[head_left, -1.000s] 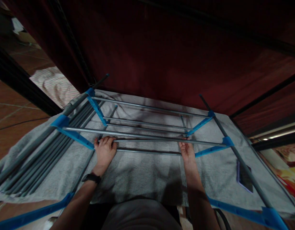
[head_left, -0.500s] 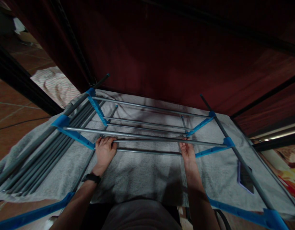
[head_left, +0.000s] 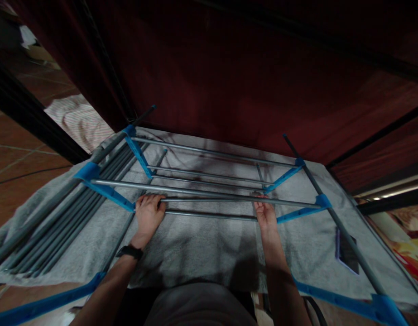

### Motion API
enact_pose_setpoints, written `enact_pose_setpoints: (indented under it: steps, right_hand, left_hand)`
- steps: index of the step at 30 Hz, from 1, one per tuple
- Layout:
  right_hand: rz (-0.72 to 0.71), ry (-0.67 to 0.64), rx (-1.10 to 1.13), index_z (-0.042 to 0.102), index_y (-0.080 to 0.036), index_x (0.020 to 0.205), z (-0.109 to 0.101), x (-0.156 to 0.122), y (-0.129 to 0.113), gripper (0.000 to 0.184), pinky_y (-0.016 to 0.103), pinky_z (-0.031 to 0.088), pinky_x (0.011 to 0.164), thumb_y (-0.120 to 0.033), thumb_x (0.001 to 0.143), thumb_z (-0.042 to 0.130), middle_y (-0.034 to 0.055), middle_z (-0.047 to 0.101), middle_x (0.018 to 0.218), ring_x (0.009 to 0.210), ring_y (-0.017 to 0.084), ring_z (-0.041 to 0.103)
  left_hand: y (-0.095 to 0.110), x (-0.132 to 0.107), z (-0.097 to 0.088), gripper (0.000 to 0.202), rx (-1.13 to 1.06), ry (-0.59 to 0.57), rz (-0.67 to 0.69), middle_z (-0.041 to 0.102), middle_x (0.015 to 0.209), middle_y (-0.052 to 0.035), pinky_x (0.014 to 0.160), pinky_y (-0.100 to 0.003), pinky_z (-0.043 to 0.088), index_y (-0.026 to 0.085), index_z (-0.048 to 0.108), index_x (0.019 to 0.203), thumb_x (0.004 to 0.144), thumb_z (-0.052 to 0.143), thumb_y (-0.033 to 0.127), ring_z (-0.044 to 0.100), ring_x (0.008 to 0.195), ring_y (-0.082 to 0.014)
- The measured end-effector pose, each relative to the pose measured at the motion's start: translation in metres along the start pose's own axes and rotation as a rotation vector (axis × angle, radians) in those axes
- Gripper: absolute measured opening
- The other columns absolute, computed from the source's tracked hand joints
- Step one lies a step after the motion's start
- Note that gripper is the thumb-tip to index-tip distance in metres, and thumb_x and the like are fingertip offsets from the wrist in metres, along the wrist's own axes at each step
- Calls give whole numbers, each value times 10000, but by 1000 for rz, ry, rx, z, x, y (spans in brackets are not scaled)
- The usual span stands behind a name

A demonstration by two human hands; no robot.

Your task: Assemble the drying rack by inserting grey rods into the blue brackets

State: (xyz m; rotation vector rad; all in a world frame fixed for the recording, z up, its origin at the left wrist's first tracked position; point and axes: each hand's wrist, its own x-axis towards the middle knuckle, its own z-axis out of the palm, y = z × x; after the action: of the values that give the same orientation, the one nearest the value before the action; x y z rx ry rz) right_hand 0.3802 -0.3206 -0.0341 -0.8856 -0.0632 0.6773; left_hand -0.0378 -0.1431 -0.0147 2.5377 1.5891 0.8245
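A partly built rack of grey metal tubes (head_left: 202, 189) and blue plastic brackets (head_left: 111, 194) stands over a grey towel (head_left: 202, 253). My left hand (head_left: 149, 213), a dark band on its wrist, is closed over the left end of a thin metal tube (head_left: 195, 199), beside a left bracket's lower end. My right hand (head_left: 266, 214) is turned palm up, fingers curled at the right part of the same tube, just behind the long upper tube. A second low tube (head_left: 209, 216) runs between both hands, nearer my body. Its ends are hidden by them.
Several loose grey tubes (head_left: 69, 222) lie bundled at the left on the towel. A phone (head_left: 346, 251) lies at the right, partly under a side tube. Blue end brackets (head_left: 45, 301) stick out at the front. A dark red curtain (head_left: 209, 81) hangs behind.
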Motion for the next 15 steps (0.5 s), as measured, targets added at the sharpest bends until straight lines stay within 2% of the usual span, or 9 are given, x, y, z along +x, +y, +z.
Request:
enact_pose_setpoints:
  steps: [7,10,15]
  right_hand:
    - [14,-6,28,638,-253,783,0,-2,-5,93,397,522,1036,-169,748,616,45,736,1002,1010,177,692]
    - [17,-21,37,635,-259,779,-1,-3,-6,88,413,517,1047,-183,744,609,44,732,1048,1034,183,687]
    - [-7,-28,31,670,-228,883,-1,-2,-1,122,351,522,1039,-150,791,655,26,717,1072,1028,152,673]
  left_hand:
    - [3,0,-4,259,-12,-8,6,731,958,-90,1032,-480,375,216,696,966,898,456,284,621,1013,-301]
    - [4,0,-5,262,-17,-8,6,730,958,-92,1037,-484,372,218,696,965,904,452,290,619,1023,-302]
    - [3,1,-5,256,-20,-7,12,726,954,-89,1042,-482,374,225,695,969,900,456,287,617,1019,-299]
